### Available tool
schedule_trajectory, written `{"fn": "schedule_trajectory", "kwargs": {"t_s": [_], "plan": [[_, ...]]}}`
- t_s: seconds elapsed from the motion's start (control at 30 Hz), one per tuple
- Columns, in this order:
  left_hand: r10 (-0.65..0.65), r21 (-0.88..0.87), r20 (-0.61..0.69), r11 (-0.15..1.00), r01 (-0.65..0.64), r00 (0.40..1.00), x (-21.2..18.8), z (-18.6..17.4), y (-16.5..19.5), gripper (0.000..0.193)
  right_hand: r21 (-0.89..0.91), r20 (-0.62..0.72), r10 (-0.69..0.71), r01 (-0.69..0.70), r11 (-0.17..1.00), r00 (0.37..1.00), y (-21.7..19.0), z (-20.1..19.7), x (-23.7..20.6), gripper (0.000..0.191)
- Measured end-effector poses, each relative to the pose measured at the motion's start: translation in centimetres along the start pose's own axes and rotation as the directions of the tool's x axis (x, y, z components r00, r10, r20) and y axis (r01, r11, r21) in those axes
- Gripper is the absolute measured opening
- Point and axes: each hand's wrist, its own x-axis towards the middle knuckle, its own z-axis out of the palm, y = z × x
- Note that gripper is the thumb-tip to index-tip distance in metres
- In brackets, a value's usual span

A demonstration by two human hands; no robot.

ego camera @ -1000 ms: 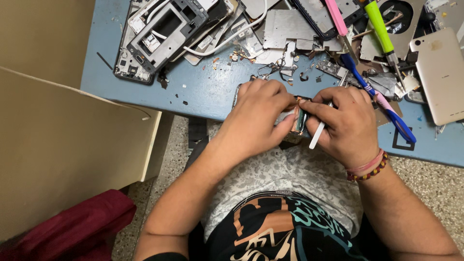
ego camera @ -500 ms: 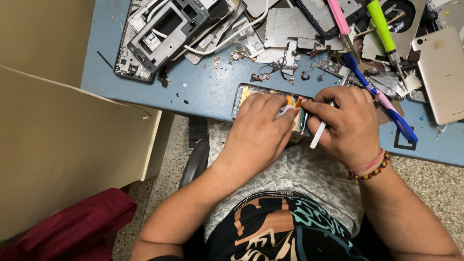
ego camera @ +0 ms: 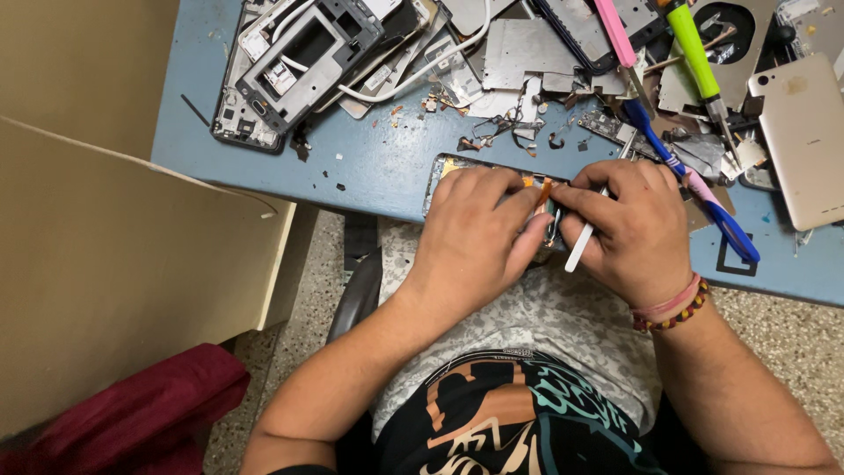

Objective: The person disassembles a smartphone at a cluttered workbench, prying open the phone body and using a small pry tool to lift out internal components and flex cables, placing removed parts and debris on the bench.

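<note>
Since a moment ago the left hand (ego camera: pixel 475 233) has slid a little toward the near edge of the blue table (ego camera: pixel 369 167), so more of the opened phone (ego camera: pixel 457 167) shows past its knuckles, a yellowish corner peeking out at the far left end. The phone lies flat at the table's near edge, right in front of the person, mostly hidden under both hands. The left hand is spread palm down over it, fingers curled and pressing to hold it steady; it grips nothing else that I can see. The right hand (ego camera: pixel 629 233) is closed in a pinch: thumb and forefinger nip a thin orange strip (ego camera: pixel 544 189) that stands up from the phone between the two hands, while a white pry stick (ego camera: pixel 582 246) is tucked under the same fingers, its end poking out toward the person's lap. Behind them the table is littered with a stripped phone frame (ego camera: pixel 299 62), metal plates, a green-handled screwdriver (ego camera: pixel 690 48), a blue-handled tool (ego camera: pixel 694 189) and a gold back cover (ego camera: pixel 804 132). To my eye the step in hand is freeing that orange strip from the phone's inside. The next move looks to call for a slow, gentle lift with the left hand bearing down firmly, since so thin a strip would tear if jerked
</note>
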Motion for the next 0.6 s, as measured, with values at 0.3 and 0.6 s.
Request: {"fn": "schedule_trajectory", "kwargs": {"t_s": [0.3,0.6], "plan": [[-0.027,-0.007,-0.056,1.0,0.026,0.998,0.34,0.43,-0.3,0.014,-0.012,0.014,-0.005,0.005,1.0,1.0,-0.1,0.04,0.16,0.03],[-0.028,-0.006,-0.081,1.0,0.028,0.996,0.43,0.74,-0.49,0.012,-0.026,0.016,-0.013,0.014,1.0,1.0,-0.23,0.02,0.15,0.032]]}}
